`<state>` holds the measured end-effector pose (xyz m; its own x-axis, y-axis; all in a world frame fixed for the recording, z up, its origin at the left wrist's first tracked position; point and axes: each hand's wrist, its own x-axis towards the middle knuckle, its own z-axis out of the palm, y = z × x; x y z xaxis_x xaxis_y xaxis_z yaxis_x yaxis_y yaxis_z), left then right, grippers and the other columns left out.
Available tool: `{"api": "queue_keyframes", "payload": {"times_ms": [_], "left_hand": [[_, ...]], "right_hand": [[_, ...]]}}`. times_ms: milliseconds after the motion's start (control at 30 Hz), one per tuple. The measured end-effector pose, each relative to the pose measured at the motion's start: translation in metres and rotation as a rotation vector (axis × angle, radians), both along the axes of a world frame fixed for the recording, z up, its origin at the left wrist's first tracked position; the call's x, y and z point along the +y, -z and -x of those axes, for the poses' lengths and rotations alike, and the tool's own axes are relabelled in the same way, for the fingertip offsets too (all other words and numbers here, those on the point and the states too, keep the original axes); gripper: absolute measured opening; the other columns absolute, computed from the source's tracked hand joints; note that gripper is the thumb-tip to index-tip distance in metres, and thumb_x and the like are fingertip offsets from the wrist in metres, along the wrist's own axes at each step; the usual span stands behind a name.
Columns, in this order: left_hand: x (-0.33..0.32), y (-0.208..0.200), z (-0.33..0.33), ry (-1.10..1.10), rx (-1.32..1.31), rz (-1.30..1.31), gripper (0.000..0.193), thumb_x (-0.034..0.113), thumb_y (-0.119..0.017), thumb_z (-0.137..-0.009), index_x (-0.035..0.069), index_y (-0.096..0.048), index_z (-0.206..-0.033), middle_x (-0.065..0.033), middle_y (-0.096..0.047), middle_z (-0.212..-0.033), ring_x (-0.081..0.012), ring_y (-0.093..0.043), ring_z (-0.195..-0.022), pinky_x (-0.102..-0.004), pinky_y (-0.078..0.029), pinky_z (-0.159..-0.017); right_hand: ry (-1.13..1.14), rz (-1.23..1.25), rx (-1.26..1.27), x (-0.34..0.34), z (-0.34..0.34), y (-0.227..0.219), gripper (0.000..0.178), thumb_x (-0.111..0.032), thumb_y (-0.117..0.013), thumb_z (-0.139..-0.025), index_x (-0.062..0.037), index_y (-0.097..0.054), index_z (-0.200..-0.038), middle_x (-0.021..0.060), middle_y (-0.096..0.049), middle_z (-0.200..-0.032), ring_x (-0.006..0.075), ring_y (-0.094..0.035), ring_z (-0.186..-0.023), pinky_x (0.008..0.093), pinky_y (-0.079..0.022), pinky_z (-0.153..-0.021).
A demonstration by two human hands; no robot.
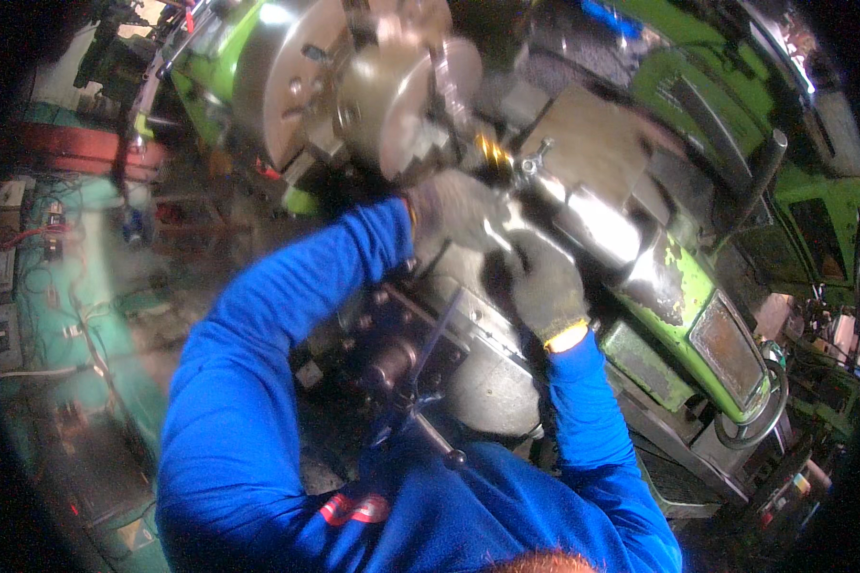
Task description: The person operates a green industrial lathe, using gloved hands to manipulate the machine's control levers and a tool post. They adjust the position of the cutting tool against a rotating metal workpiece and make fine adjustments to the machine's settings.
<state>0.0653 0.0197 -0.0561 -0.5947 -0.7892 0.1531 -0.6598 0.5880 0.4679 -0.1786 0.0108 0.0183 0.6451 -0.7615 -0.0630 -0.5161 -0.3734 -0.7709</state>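
The head view looks steeply down and forward from above the wearer's blue jacket (440, 516), which fills the near lower part. The left hand (457, 210) and right hand (548, 285) come mid-frame, the green machine (686, 320) reaching beyond; the fisheye lens curves everything toward a dark rim.

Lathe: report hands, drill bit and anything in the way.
Left hand and right hand gloved, close together; grip unclear. Gold drill bit beyond them, in plain view. Possible obstacle: big metal disc, beyond left hand.
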Motion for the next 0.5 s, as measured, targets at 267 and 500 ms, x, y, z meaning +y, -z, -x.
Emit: {"api": "queue_keyframes", "payload": {"times_ms": [267,500], "left_hand": [[-0.007,-0.004,0.002,-0.042,-0.062,0.088,0.042,0.029,-0.072,-0.081,0.015,-0.066,-0.121,-0.0068,-0.066,-0.121,-0.0281,-0.065,-0.103,-0.0392,-0.054,-0.085],[-0.003,-0.039,0.034,-0.555,0.564,-0.64,0.038,0.028,-0.075,-0.085,0.006,-0.067,-0.114,-0.0066,-0.068,-0.099,-0.019,-0.064,-0.087,-0.0311,-0.052,-0.075]], "right_hand": [[0.058,0.115,-0.002,0.005,-0.01,0.01,0.025,-0.027,-0.063,-0.093,-0.0067,-0.069,-0.106,0.0182,-0.069,-0.103,0.0372,-0.066,-0.096,0.0436,-0.052,-0.084],[0.144,0.151,-0.028,0.005,-0.019,0.023,0.033,-0.041,-0.063,-0.092,-0.0096,-0.072,-0.094,0.0177,-0.069,-0.09,0.0378,-0.066,-0.084,0.0452,-0.052,-0.074]]}}
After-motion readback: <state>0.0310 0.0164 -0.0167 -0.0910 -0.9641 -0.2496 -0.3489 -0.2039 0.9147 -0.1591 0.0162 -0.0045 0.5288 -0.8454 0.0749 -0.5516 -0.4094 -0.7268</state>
